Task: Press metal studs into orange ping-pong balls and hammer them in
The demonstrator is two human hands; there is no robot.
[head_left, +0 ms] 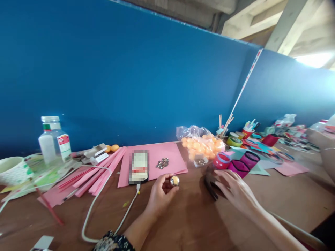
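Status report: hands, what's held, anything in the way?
Left hand pinching shiny round piece. Right hand over dark tool, grip unclear. Phone, pink paper beyond left hand.

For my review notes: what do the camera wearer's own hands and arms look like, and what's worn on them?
The left hand and right hand are both bare, without gloves. A dark sleeve with a small, light pattern shows behind the left forearm; no sleeve shows on the right forearm within the frame.

A silvery, orange-patched ball [175,180] is held by the left hand [160,194]; a dark object [208,184] is partly covered by the right hand [237,186].
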